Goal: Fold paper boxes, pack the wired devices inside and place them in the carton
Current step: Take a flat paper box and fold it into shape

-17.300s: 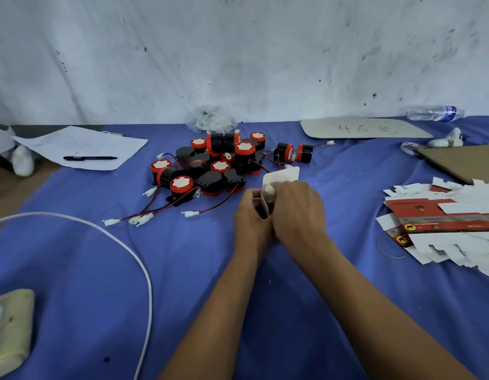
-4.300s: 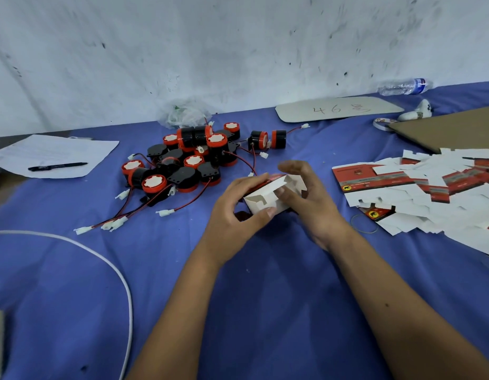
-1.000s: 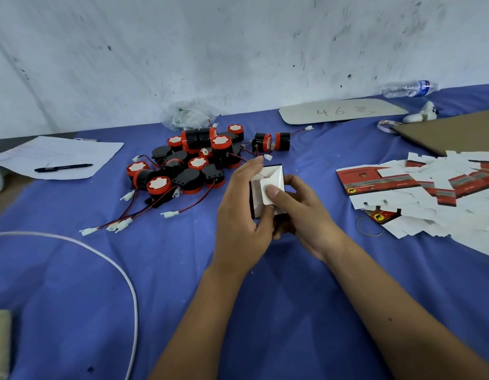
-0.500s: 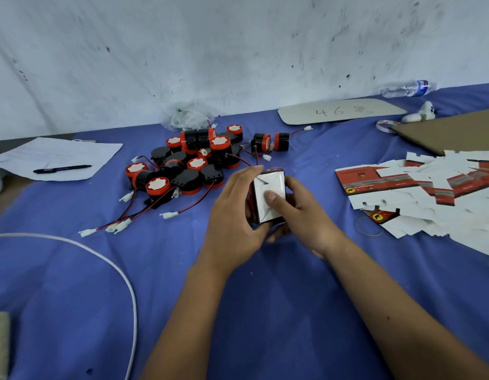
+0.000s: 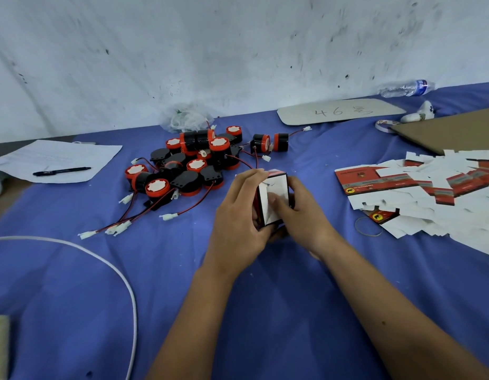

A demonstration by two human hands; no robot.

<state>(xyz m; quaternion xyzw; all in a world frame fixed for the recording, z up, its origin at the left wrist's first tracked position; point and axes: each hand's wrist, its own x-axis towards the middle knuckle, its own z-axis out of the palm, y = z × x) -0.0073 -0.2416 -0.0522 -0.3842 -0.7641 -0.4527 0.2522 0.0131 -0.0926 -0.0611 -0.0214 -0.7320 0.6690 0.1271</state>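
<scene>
A: We log a blue cloth table [image 5: 292, 311] against a scuffed white wall [image 5: 238, 50].

B: Landmark: the pile of wired devices [image 5: 194, 163]. Right of it we note flat box blanks [image 5: 429, 187] and the carton [image 5: 451, 130].

A: The paper box [image 5: 275, 200] sits just right of the pile; left hand [image 5: 238, 218] grips its side, right hand [image 5: 301, 212] holds it, thumb pressing the white flap.
</scene>
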